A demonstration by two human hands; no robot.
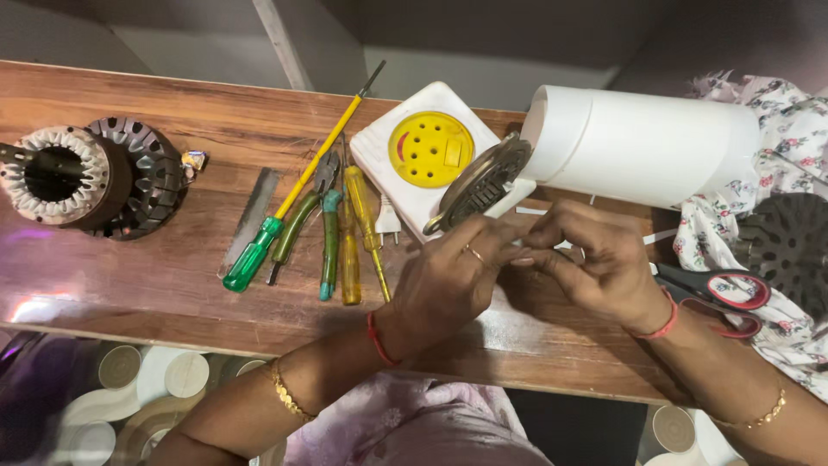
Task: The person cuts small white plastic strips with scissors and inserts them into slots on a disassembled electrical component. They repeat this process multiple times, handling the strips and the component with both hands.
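Wood-grain bench (172, 285), seen from above. Nearest the camera, the person's two hands meet over its front edge: left hand (448, 276) and right hand (604, 267), fingertips pinched together on something thin between them, too small to make out, possibly fine wire. Both grips are closed; what exactly they clamp cannot be told.

Just beyond the fingers, a round metal stator-like disc (479, 183) stands tilted on edge, leaning against the white socket box (414, 155) with the yellow round face and touching the mouth of the white cylindrical housing (642, 147) lying on its side.

Judgement: for fine work like this, wrists are best rested on the bench, the strand kept taut between both pinches, and the pull kept short, so the leaning disc is not nudged off the box.

Left of the hands: row of tools, with a green-handled screwdriver (259, 246), pliers (302, 216) and a yellow screwdriver (349, 250). Far left: wound motor stator (86, 177). Right: red-handled scissors (716, 293) on floral cloth (793, 129).
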